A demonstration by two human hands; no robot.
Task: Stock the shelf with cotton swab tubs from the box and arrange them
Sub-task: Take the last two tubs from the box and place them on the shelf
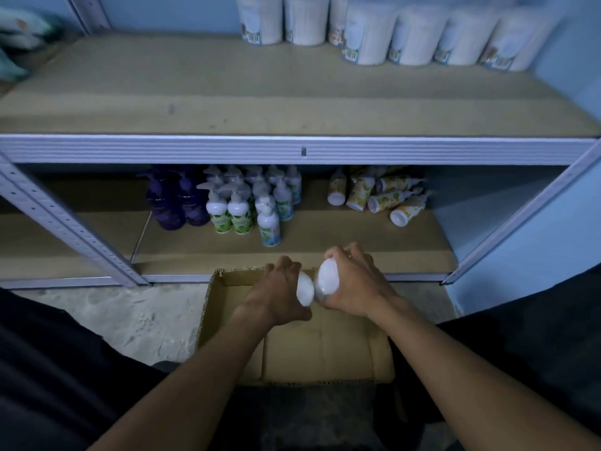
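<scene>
Head view, looking down past two bare forearms. Left hand (279, 289) curled round a white, rounded plastic cotton swab tub (305, 289), thumb side toward the camera, only the tub's pale end showing. Right hand (353, 283) wrapped round a second white plastic tub (327, 278), fingers arched over its far side. Both tubs held just above the far end of an open brown cardboard box (325, 349) on the pale concrete floor (136, 320), the two tubs touching or nearly touching each other between the hands. Box interior below the hands showing bare cardboard flaps.

Straight ahead, a grey metal rack with tan board shelves. Upper shelf (227, 89) mostly bare board, with a row of white cylindrical cotton swab tubs with blue printed labels (413, 39) standing upright along its back right part, a few more behind them toward the middle. Blurred pale green packaging (16, 43) at the far left edge.

Lower shelf (325, 252): dark purple pump bottles (177, 200) on the left, white pump bottles with green labels (247, 203) just beside them, upright and close together. To the right, a cluster of small white bottles with yellow-green labels (380, 198), several lying tipped on their sides.

Dark clothing (48, 369) at both lower corners.
</scene>
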